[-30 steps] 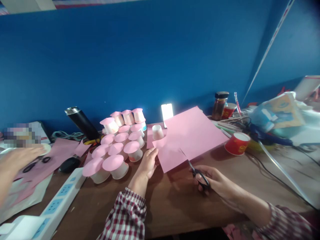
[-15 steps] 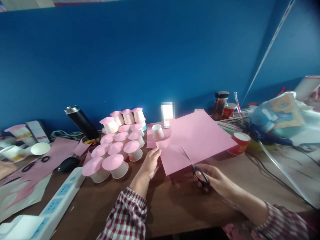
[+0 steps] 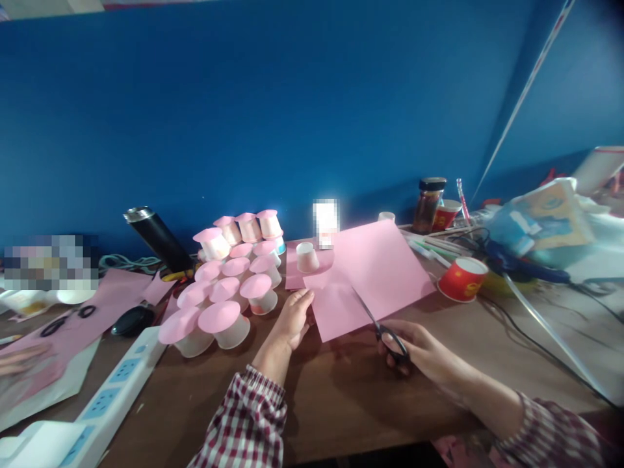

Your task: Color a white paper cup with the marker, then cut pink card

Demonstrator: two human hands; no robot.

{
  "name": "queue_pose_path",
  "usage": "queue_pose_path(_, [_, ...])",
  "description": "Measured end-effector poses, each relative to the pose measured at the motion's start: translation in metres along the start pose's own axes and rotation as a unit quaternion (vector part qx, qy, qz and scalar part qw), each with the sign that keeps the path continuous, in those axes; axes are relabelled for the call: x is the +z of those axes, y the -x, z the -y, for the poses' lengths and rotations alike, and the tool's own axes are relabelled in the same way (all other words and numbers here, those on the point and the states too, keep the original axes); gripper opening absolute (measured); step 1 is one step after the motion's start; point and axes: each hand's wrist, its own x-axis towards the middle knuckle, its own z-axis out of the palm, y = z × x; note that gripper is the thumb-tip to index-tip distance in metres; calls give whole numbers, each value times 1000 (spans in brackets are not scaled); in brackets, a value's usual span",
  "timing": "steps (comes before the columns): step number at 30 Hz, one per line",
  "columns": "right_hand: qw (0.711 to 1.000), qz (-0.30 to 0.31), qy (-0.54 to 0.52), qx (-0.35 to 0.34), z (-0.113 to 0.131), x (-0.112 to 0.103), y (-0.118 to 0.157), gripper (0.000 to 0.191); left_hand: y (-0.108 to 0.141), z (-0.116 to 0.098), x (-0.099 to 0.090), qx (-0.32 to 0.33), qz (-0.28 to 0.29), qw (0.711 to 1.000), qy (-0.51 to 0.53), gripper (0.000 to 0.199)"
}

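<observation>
My left hand [image 3: 294, 320] pinches the left edge of a large sheet of pink paper [image 3: 385, 266], thumb on top and fingers below. The sheet is held up a little over the desk. In my right hand [image 3: 407, 348] is a pair of scissors [image 3: 391, 339] with black handles. Their blades lie across the near part of the sheet, and the closed-looking blades point away to the left. Just beyond my left hand an upside-down white paper cup [image 3: 307, 258] stands on another pink sheet [image 3: 294, 276].
Several cups with pink cone tops [image 3: 225, 316] stand left. Further left are a power strip [image 3: 114, 396], a mouse [image 3: 132, 321], a black flask [image 3: 158, 239] and another person's hand [image 3: 22, 359]. A red cup [image 3: 462, 279], a jar [image 3: 429, 206] and cables are right.
The sheet's far right side has dipped and drawn in, uncovering more of the red cup and a white cup behind. The scissor blades have closed together. The other person's hand moved further into view.
</observation>
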Motion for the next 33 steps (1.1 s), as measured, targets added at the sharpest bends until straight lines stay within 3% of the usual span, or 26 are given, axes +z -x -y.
queue_pose_path(4, [999, 38, -26, 14, -2, -2, 4, 43, -1, 1, -1, 0, -5, 1000, 7, 27])
queue_pose_path(8, [998, 46, -37, 21, -2, -4, 5, 43, -2, 2, -1, 4, 24, 1000, 15, 23])
queue_pose_path(14, [998, 9, -64, 21, 11, -2, 2, 42, -3, 6, -1, 0, 46, 998, 36, 22])
queue_pose_path(20, [999, 6, -33, 38, 14, 3, 3, 43, -3, 3, -3, 8, 18, 999, 27, 23])
queue_pose_path(25, [997, 54, 0, 52, 13, -10, 5, 49, -4, 2, -3, 14, 23, 1000, 16, 23])
queue_pose_path(33, [984, 87, -14, 154, 34, -34, 17, 50, -7, 4, -8, 34, -10, 999, -3, 24])
